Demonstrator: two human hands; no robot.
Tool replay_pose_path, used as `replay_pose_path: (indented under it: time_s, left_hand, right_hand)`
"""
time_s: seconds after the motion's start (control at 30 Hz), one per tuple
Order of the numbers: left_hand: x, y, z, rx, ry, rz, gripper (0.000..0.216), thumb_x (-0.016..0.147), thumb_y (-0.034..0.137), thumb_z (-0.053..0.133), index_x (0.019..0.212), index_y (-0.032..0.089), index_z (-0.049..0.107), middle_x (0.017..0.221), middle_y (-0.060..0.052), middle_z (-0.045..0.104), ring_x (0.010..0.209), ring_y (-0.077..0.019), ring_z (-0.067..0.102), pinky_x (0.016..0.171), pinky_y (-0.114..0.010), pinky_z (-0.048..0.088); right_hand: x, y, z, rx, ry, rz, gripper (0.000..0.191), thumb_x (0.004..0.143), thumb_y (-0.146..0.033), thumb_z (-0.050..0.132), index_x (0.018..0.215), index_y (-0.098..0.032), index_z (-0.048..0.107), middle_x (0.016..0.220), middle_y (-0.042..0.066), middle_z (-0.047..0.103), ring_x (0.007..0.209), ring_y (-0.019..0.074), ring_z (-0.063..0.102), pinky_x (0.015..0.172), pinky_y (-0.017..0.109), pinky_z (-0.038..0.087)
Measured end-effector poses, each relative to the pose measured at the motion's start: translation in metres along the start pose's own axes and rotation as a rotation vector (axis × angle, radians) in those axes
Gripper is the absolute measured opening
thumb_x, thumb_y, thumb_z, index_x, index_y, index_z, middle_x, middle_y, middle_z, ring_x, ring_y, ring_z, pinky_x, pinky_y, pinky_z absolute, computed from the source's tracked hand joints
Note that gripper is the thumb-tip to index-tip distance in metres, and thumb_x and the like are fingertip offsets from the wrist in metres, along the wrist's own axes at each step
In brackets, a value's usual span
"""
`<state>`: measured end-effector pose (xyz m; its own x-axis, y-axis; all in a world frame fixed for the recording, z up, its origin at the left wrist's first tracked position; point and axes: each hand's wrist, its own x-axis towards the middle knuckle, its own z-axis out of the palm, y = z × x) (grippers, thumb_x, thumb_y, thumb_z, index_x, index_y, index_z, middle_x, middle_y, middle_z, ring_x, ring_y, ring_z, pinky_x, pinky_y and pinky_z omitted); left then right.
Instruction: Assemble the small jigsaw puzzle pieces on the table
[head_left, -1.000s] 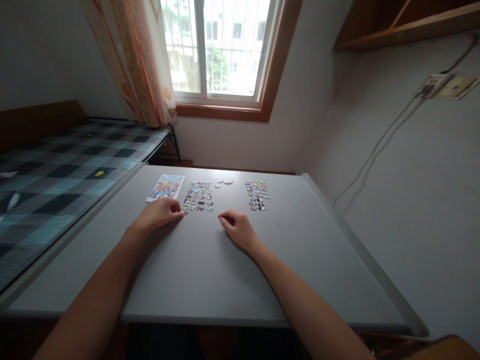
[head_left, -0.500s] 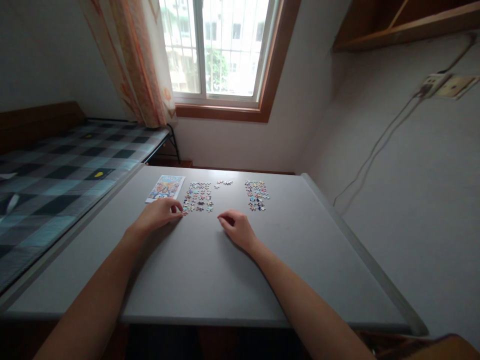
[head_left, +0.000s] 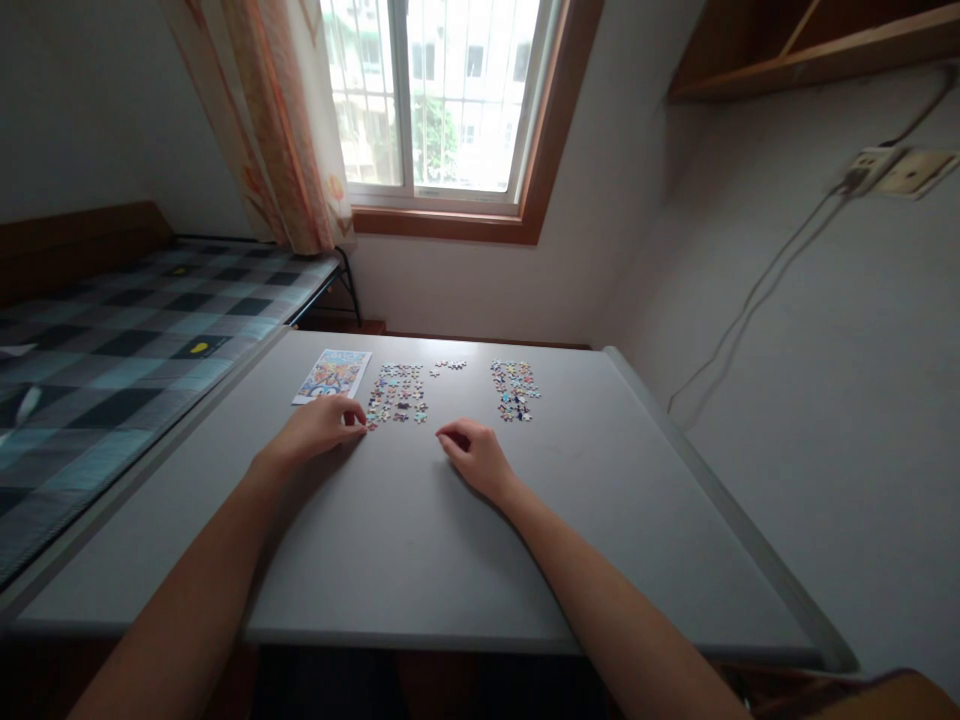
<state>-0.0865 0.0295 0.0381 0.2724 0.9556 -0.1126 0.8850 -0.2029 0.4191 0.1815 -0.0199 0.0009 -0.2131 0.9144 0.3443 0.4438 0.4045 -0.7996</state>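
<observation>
My left hand (head_left: 328,424) rests on the table with its thumb and fingers bent together at a small jigsaw puzzle piece (head_left: 371,428). That piece lies at the near left corner of a block of loose puzzle pieces (head_left: 403,383) laid out in rough rows. Just behind the same hand is a colourful picture sheet (head_left: 332,376). My right hand (head_left: 472,452) lies closed on the table, right of that block, its fingertips pressed together; anything between them is too small to make out. Beyond it sits a second block of puzzle pieces (head_left: 514,390).
A few more pieces (head_left: 453,365) lie between the two blocks, toward the far edge of the grey table (head_left: 420,560). Left of the table stands a bed with a checked cover (head_left: 150,330). A cable (head_left: 739,320) hangs along the right wall, below a wooden shelf (head_left: 817,65).
</observation>
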Motion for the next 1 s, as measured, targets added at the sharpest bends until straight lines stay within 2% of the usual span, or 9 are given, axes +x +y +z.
replay_pose_path:
  time_s: [0.37, 0.53, 0.77, 1.0]
  left_hand:
    - [0.003, -0.003, 0.004, -0.086, -0.039, 0.046, 0.032, 0.068, 0.050, 0.056, 0.075, 0.020, 0.066, 0.069, -0.002, 0.065, 0.060, -0.0165, 0.057, 0.053, -0.023, 0.039]
    - [0.004, -0.004, 0.006, -0.121, -0.029, 0.064, 0.031, 0.068, 0.048, 0.058, 0.075, 0.019, 0.064, 0.073, -0.002, 0.065, 0.056, -0.0142, 0.055, 0.052, -0.023, 0.038]
    - [0.005, -0.008, 0.010, -0.198, -0.035, 0.044, 0.030, 0.065, 0.047, 0.062, 0.073, 0.019, 0.063, 0.073, -0.001, 0.066, 0.053, -0.0133, 0.054, 0.050, -0.022, 0.038]
    - [0.005, -0.004, 0.014, -0.289, -0.034, 0.102, 0.021, 0.065, 0.039, 0.061, 0.066, 0.018, 0.061, 0.065, 0.000, 0.063, 0.054, -0.0133, 0.055, 0.052, -0.022, 0.040]
  right_hand:
    - [0.000, 0.003, 0.001, -0.008, 0.032, -0.030, 0.015, 0.081, -0.018, 0.053, 0.081, -0.017, 0.068, 0.073, 0.001, 0.060, 0.063, 0.0101, 0.054, 0.065, 0.023, 0.044]
    - [0.005, 0.012, 0.008, -0.085, 0.088, -0.067, 0.017, 0.082, -0.017, 0.051, 0.087, -0.018, 0.067, 0.084, 0.003, 0.056, 0.070, 0.0108, 0.054, 0.071, 0.025, 0.046]
    - [0.040, 0.028, 0.019, -0.343, 0.122, -0.115, 0.028, 0.082, -0.014, 0.048, 0.103, -0.017, 0.066, 0.101, 0.009, 0.054, 0.095, 0.0187, 0.051, 0.090, 0.033, 0.044]
    - [0.083, 0.035, 0.021, -0.610, 0.073, -0.018, 0.037, 0.087, -0.018, 0.038, 0.116, -0.018, 0.061, 0.119, 0.010, 0.056, 0.107, 0.0236, 0.045, 0.093, 0.038, 0.039]
